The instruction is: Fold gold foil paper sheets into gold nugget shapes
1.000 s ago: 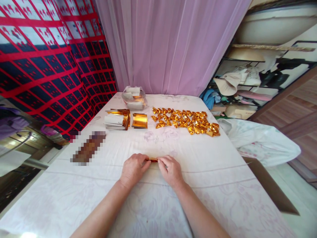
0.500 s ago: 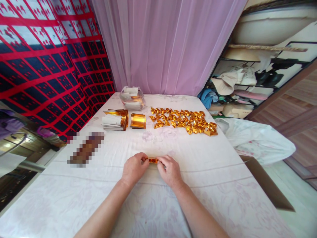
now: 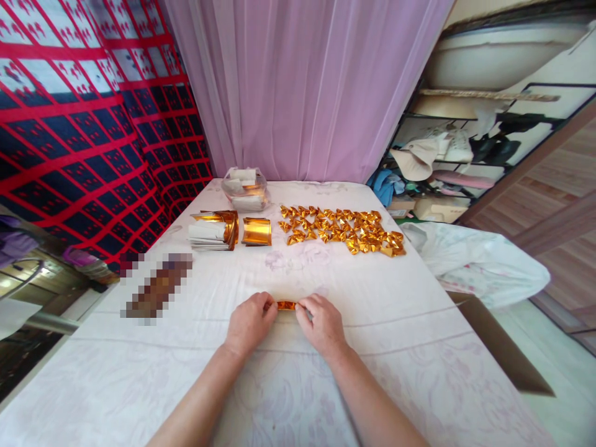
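A narrow folded strip of gold foil paper (image 3: 287, 305) spans the gap between my hands, just above or on the tablecloth. My left hand (image 3: 251, 320) pinches its left end, and my right hand (image 3: 322, 321) pinches its right end. Fingers cover both ends of the strip. Farther back lie a small stack of gold foil sheets (image 3: 257, 231) and a larger fanned stack of foil-backed paper (image 3: 213, 231). Several folded gold foil pieces (image 3: 344, 226) are grouped in rows to the right of the stacks.
A clear plastic bag of paper (image 3: 245, 188) stands at the back of the cloth-covered table (image 3: 195, 366). On the left, a blurred-out patch (image 3: 158, 287) hides something. A white plastic bag (image 3: 484, 261) and a shelf with shoes and a cap (image 3: 414, 158) are beyond the right edge.
The strip looks flatter and a bit wider between my hands, which have moved slightly apart. The whole view has shifted a little.
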A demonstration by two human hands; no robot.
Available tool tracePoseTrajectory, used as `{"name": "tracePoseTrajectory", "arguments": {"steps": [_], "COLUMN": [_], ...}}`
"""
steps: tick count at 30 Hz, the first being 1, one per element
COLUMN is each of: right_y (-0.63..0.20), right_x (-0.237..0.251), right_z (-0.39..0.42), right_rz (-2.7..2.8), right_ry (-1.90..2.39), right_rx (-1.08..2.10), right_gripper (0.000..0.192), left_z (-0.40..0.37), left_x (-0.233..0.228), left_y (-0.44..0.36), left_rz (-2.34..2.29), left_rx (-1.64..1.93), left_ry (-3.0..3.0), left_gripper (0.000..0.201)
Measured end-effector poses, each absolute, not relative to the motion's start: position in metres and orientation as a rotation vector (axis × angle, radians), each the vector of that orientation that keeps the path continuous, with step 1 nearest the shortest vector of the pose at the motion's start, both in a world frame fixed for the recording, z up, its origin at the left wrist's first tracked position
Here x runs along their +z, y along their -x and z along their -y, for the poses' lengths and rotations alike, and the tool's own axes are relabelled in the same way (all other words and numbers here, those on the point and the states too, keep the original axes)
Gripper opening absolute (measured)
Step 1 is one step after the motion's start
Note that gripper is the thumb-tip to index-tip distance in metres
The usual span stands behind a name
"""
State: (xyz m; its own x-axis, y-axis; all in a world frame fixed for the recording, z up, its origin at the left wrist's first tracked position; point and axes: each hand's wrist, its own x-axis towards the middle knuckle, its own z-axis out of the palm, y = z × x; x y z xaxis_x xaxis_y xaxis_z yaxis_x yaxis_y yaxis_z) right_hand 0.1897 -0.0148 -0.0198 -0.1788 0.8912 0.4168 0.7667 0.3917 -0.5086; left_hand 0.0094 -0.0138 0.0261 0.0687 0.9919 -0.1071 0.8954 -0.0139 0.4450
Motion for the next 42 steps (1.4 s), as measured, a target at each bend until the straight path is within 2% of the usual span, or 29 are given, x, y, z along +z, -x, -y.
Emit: {"name": "tracePoseTrajectory", "arguments": {"steps": [7, 12, 22, 32, 42], "right_y": [-0.19, -0.19, -0.188, -0.189, -0.188], "right_x": [-0.018, -0.018, -0.018, -0.019, -0.018], "right_z": [0.014, 0.014, 0.016, 0.015, 0.014], "right_rz": [2.011, 2.02, 2.042, 2.018, 2.034], "right_ry": [1.412, 1.429, 1.388, 1.394, 1.407], "right_rx": [0.189, 0.168, 0.14, 0.159, 0.152], "right_gripper": [0.023, 0.023, 0.027, 0.025, 0.025], "left_z": [0.013, 0.013, 0.012, 0.011, 0.011], "left_x": [0.03, 0.029, 0.028, 0.02, 0.014], "left_y": [-0.013, -0.014, -0.02, -0.015, -0.015], "left_rz": [-1.845, -1.816, -1.825, -1.636, -1.684], "left_rx": [0.254, 0.207, 0.173, 0.348, 0.5], "left_ry": [-2.097, -2.106, -2.118, -2.108, -2.012], "left_gripper": [0.022, 0.015, 0.021, 0.021, 0.023]}}
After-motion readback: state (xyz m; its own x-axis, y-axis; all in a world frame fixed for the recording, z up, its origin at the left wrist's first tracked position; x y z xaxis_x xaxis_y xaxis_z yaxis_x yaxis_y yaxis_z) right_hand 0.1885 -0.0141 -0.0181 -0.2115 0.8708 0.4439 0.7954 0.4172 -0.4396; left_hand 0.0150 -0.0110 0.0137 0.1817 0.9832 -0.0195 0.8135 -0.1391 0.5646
